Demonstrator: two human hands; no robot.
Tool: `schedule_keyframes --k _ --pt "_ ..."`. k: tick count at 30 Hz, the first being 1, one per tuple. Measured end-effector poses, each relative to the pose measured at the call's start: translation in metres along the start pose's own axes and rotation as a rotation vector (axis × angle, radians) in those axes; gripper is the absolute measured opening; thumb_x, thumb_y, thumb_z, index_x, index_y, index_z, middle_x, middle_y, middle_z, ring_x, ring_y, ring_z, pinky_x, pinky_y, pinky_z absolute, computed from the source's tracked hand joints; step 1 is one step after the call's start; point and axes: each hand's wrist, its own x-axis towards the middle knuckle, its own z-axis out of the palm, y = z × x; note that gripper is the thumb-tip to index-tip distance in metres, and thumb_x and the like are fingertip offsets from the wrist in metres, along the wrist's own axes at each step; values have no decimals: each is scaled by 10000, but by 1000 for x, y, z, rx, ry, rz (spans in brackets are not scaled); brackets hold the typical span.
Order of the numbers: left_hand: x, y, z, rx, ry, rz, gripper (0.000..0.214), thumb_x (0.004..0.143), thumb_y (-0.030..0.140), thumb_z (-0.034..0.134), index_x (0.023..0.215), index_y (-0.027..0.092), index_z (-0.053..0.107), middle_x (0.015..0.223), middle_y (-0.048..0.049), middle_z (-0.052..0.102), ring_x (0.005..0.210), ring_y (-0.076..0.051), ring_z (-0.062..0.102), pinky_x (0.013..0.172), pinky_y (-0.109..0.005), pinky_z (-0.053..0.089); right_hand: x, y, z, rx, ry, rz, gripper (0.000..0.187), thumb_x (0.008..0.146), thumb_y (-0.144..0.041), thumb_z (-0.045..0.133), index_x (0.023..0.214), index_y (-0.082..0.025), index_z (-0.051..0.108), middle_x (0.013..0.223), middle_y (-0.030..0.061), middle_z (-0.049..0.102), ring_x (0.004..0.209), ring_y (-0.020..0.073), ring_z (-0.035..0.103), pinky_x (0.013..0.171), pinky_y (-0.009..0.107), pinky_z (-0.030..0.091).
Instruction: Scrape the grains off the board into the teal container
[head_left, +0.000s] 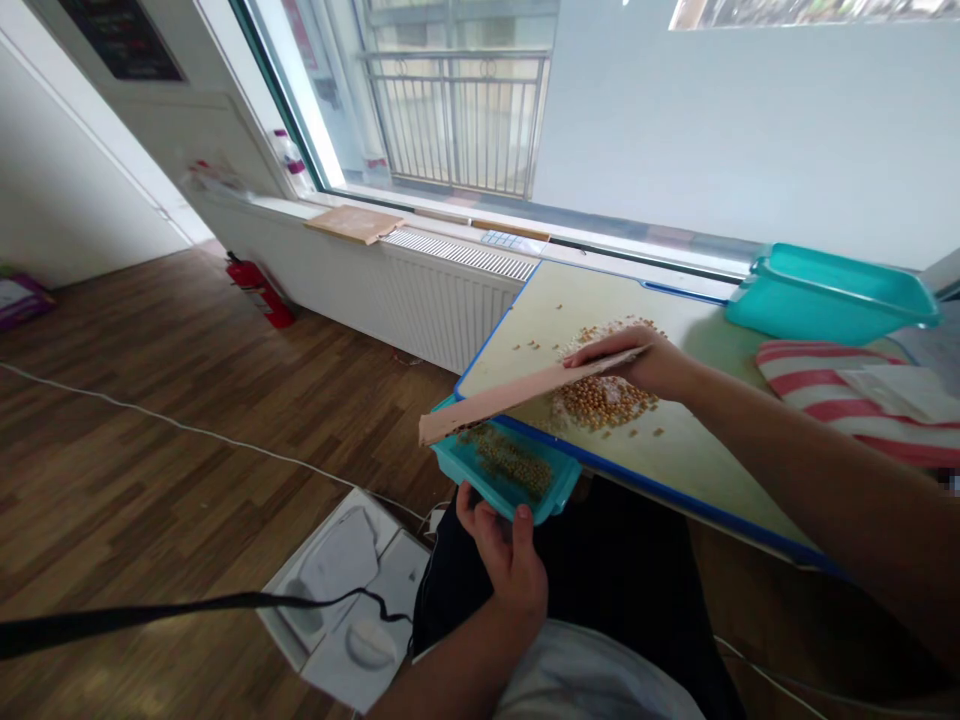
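Observation:
My right hand [651,362] grips a strip of cardboard [514,392] by its right end, slanted above the table's near-left edge. Partly under the cardboard lies a loose pile of golden kernels [600,403], with a few scattered around it. My left hand [510,560] has its fingers and thumb on the near rim of a small teal plastic container [553,502], which sits just below the table edge. A layer of small yellowish-green kernels [517,465] covers part of its bottom. The cardboard hides its far side.
The pale table [720,455] has a blue edge. A larger teal bin [832,300] and a red-and-white striped cloth [810,385] stand at its right. A radiator [420,295] runs under the window. On the floor are a white box [352,600], a fire extinguisher [259,290] and a cable [225,437].

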Motion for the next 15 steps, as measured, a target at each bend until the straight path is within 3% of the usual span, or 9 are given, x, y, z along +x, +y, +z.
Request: schedule_keyframes --k 6,15 --pt "1 2 0 24 -8 -7 170 827 335 568 822 174 516 1334 -103 309 1194 -223 419 974 -368 377 -6 -13 0 3 -43 52 163 612 -348 718 746 -265 762 838 43 734 870 218 661 819 338 501" --pt "2 12 0 77 -30 -24 182 841 353 552 879 175 549 1315 -118 337 1219 -230 411 1020 -387 342 -8 -7 -4 62 -124 -50 175 670 -311 712 817 -235 770 926 90 733 949 231 661 880 338 483"
